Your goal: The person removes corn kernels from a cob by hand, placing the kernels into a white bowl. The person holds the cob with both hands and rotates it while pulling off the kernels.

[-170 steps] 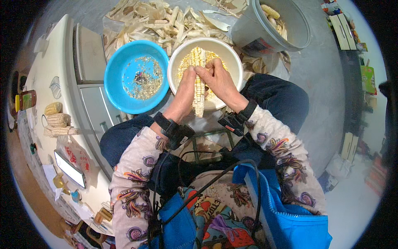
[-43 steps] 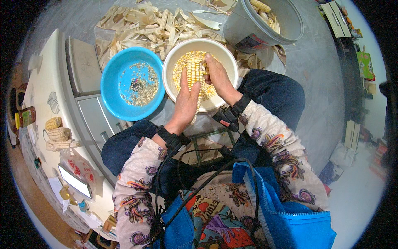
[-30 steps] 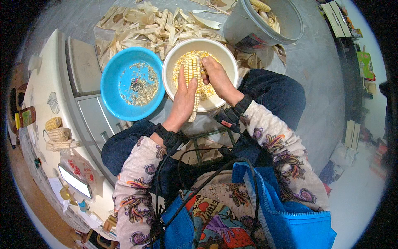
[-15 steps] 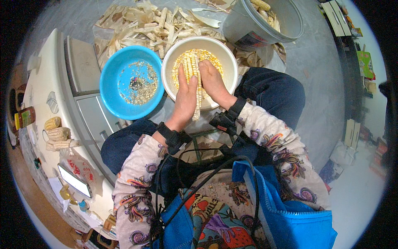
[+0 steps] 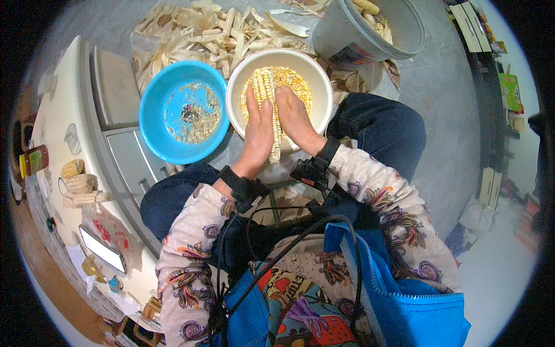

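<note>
Over a white bowl [image 5: 325, 113] I hold a dried ear of corn [image 5: 264, 88] between both hands, its long axis pointing away from me. Yellow kernels cover its far left part, while a strip along the right and its near end look pale and bare. My left hand [image 5: 258, 137] is closed along the left and near side of the ear. From the right, my right hand [image 5: 295, 119] presses its thumb against the ear; its other fingers are hidden underneath. Loose yellow kernels [image 5: 296, 85] lie in the bowl below.
Left of the bowl stands a blue basin [image 5: 151, 136] with pale bits and a dark clump. Dry husks and cobs [image 5: 217, 37] are heaped beyond, beside a grey bucket [image 5: 352, 40] holding more corn. A white cabinet [image 5: 75, 104] at far left bears several ears [image 5: 81, 184] and a phone [image 5: 103, 250].
My right hand has shifted slightly, its thumb still against the ear. The ear's near end has moved a little away from me. The view has moved slightly too.
</note>
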`<state>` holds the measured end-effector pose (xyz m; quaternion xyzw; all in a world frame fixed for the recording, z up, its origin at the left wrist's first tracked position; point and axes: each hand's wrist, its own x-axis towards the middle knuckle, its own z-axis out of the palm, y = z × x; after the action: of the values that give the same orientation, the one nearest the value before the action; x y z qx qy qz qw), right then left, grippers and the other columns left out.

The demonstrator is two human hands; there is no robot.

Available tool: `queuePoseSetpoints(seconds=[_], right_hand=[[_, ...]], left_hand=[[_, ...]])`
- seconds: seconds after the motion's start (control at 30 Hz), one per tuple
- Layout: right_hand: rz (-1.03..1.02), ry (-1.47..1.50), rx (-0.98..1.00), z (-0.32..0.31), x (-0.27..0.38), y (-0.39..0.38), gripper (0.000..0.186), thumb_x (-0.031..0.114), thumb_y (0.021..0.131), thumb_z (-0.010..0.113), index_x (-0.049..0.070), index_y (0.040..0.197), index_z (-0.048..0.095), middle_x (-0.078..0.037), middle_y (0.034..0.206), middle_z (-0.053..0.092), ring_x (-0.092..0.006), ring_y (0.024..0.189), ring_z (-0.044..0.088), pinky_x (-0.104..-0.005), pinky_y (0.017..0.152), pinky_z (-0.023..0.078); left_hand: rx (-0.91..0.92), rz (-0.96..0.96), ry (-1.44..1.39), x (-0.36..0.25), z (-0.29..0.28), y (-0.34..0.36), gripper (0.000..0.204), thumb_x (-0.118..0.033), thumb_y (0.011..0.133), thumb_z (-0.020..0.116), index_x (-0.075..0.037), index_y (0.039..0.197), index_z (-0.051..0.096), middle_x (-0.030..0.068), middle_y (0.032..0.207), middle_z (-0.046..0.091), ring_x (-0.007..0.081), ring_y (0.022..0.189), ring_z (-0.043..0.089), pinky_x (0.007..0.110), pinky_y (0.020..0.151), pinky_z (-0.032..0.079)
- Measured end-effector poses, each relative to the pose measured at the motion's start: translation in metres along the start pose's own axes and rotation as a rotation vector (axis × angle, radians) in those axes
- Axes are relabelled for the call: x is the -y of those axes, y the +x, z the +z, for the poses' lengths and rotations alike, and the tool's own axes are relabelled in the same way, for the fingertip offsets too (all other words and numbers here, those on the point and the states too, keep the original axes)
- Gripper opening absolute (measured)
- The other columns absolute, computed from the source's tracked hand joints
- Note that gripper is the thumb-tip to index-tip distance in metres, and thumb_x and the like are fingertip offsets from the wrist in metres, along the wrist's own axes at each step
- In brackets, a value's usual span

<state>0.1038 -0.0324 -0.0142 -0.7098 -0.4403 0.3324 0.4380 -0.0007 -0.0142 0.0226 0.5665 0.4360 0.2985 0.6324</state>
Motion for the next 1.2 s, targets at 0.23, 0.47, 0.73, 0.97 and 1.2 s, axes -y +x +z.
queuePoseSetpoints(seconds=[0.23, 0.47, 0.73, 0.97, 1.2], right_hand=[[0.046, 0.149, 0.131, -0.005, 0.006, -0.001, 0.035, 0.032, 0.093, 0.037, -0.001, 0.086, 0.046, -0.025, 0.078, 0.053, -0.0409, 0.075, 0.052, -0.0436, 0.068, 0.04], [0.05, 0.063, 0.039, 0.002, 0.01, -0.008, 0.03, 0.03, 0.091, 0.038, 0.001, 0.089, 0.045, -0.024, 0.077, 0.053, -0.0418, 0.075, 0.052, -0.044, 0.068, 0.04], [0.241, 0.249, 0.196, -0.01, 0.006, 0.003, 0.027, 0.025, 0.089, 0.037, 0.0, 0.089, 0.048, -0.014, 0.076, 0.053, -0.026, 0.06, 0.052, -0.0363, 0.056, 0.042], [0.457, 0.64, 0.325, -0.012, 0.016, -0.008, 0.029, 0.034, 0.094, 0.036, 0.007, 0.094, 0.048, 0.0, 0.073, 0.045, -0.0063, 0.052, 0.038, -0.0179, 0.043, 0.031], [0.158, 0.138, 0.117, 0.005, 0.011, -0.014, 0.037, 0.036, 0.093, 0.042, 0.0, 0.092, 0.047, -0.011, 0.079, 0.053, -0.0208, 0.072, 0.051, -0.0321, 0.066, 0.042]], left_hand=[[-0.034, -0.099, -0.197, 0.005, -0.009, 0.011, 0.055, -0.028, 0.096, 0.029, 0.001, 0.138, 0.008, 0.0205, 0.135, 0.031, 0.0259, 0.123, 0.034, 0.031, 0.101, 0.027], [-0.026, -0.011, -0.15, 0.008, -0.003, 0.006, 0.052, -0.029, 0.097, 0.028, -0.001, 0.138, 0.012, 0.0182, 0.132, 0.034, 0.0244, 0.119, 0.038, 0.031, 0.099, 0.03], [-0.042, -0.148, -0.422, 0.011, -0.009, 0.017, 0.047, -0.032, 0.097, 0.026, -0.003, 0.134, 0.022, 0.0153, 0.124, 0.041, 0.022, 0.11, 0.044, 0.032, 0.092, 0.037], [-0.14, -0.366, -0.611, 0.023, -0.02, 0.027, 0.049, -0.043, 0.095, 0.026, -0.003, 0.116, 0.045, 0.0116, 0.1, 0.058, 0.0197, 0.085, 0.056, 0.033, 0.073, 0.048], [-0.184, -0.264, -0.63, 0.047, -0.006, 0.032, 0.047, -0.041, 0.096, 0.028, -0.004, 0.12, 0.042, 0.0109, 0.105, 0.055, 0.0197, 0.093, 0.056, 0.034, 0.081, 0.047]])
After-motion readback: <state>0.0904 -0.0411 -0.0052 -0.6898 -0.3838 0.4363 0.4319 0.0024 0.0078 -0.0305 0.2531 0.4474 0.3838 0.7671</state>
